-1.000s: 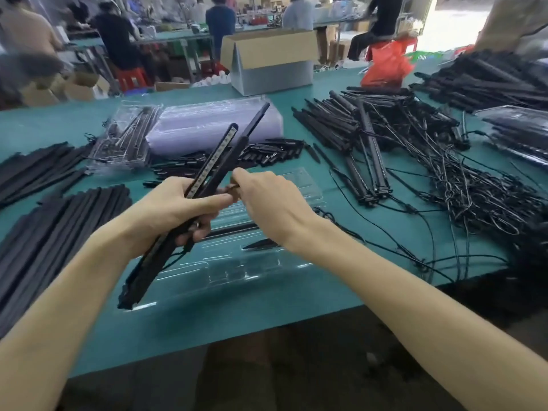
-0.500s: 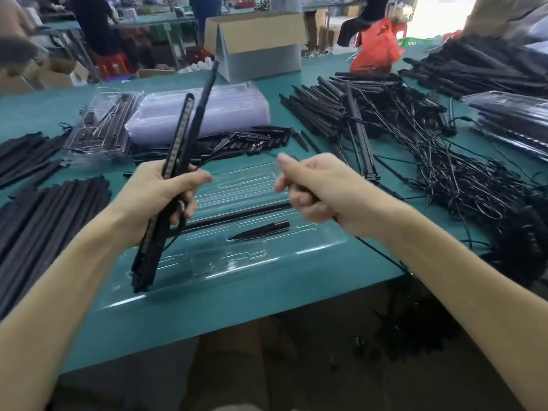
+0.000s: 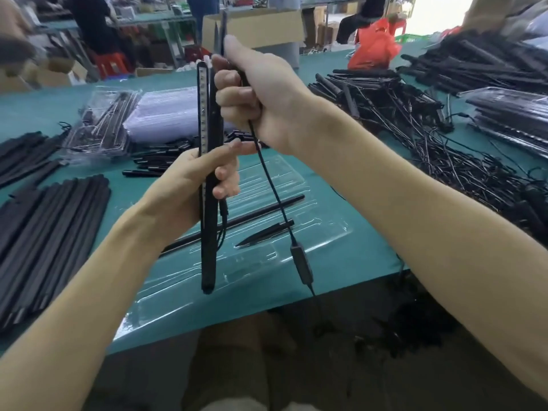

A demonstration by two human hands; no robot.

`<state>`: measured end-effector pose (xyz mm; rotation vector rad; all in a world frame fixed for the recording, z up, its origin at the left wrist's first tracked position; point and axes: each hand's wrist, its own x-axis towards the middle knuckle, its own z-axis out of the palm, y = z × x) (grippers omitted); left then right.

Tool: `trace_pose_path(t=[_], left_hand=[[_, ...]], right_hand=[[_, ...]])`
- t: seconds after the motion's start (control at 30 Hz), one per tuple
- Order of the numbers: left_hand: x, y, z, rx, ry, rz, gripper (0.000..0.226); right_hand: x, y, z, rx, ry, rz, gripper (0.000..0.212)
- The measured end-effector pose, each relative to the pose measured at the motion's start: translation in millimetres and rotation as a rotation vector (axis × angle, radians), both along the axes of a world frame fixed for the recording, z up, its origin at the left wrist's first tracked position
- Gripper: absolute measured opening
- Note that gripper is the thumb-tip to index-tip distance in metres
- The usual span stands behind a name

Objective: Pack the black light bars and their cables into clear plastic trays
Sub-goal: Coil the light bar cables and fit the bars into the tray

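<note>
My left hand (image 3: 189, 185) grips a black light bar (image 3: 209, 241) held upright over the table, its LED strip facing left. My right hand (image 3: 261, 96) is curled round the bar's upper part and a black cable (image 3: 268, 185). That cable hangs down from the fist to an inline box (image 3: 302, 264) and on past the table edge. Below the hands lies a clear plastic tray (image 3: 314, 232) on the green table. In the tray rest a thin black rod (image 3: 264, 212) and a short black spike (image 3: 267, 232).
Stacked black bars (image 3: 44, 232) lie at the left. A tangled heap of bars and cables (image 3: 444, 155) fills the right. Stacked clear trays (image 3: 166, 117) and filled trays (image 3: 510, 111) sit behind. A cardboard box (image 3: 267, 25) and several people are at the back.
The left hand swung the light bar upright. The right hand rose from the middle, took hold of the bar's top and the cable, and the cable now hangs from it.
</note>
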<state>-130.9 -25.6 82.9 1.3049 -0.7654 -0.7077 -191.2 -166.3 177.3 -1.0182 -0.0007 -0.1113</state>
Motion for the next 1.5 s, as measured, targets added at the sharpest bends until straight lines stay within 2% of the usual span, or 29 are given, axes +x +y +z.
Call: trace_pose_path(t=[0.1,0.17,0.27,0.4,0.53,0.6,0.67,0.73,0.83,0.97,1.07,1.2,1.3,1.4,1.5], left_hand=[[-1.2,2.6,-0.4,0.009,0.041,-0.045,0.050],[-3.7,3.1,0.0,0.045,-0.001,-0.067,0.047],[-6.1,2.0,1.5,0.087,-0.015,-0.029,0.040],[-11.1,-3.7,-0.8,0.076,0.061,0.008,0.039],[-20.7,-18.2,0.8,0.022,0.130,0.035,0.020],[-24.3,-21.6,4.2,0.005,0.118,0.077,0.017],[-23.1,-20.0,11.2,-0.059,0.145,0.116,0.016],[-16.9,-17.1,21.1,-0.163,0.222,0.120,0.014],[-3.3,-13.7,34.4,-0.320,0.325,0.167,0.015],[12.1,-4.3,40.3,-0.513,0.494,0.293,0.016],[21.3,3.7,37.3,-0.533,0.540,0.376,0.014],[24.4,3.2,26.9,-0.392,0.513,0.440,0.011],[26.1,3.0,16.8,-0.166,0.389,0.487,0.011],[24.0,2.4,3.6,0.085,0.250,0.465,0.014],[15.4,0.7,-6.1,0.224,0.187,0.330,0.018]], right_hand=[[14.2,-4.4,1.7,0.184,-0.044,-0.092,0.035],[21.5,-7.1,-1.0,0.330,-0.062,-0.113,0.038],[25.3,-5.4,-9.5,0.340,-0.084,-0.124,0.038],[32.9,-8.0,-14.0,0.465,-0.066,-0.106,0.043],[40.0,-10.4,-16.7,0.568,-0.060,-0.130,0.044],[35.9,-13.3,-21.1,0.427,-0.034,-0.178,0.043],[27.1,-18.8,-28.8,0.124,0.032,-0.250,0.042],[16.7,-26.6,-42.0,-0.148,0.100,-0.238,0.051],[-0.7,-30.9,-68.1,-0.391,0.146,0.031,0.060],[-34.2,-31.3,-102.3,-0.609,0.099,0.467,0.050],[-52.5,-38.6,-114.9,-0.742,0.060,0.626,0.035],[-59.2,-42.4,-108.8,-0.640,0.075,0.581,0.022],[-59.0,-41.4,-93.5,-0.447,0.071,0.510,0.021],[-52.3,-38.5,-74.4,-0.090,0.044,0.382,0.016],[-39.5,-33.4,-56.2,0.340,0.041,0.209,0.012]])
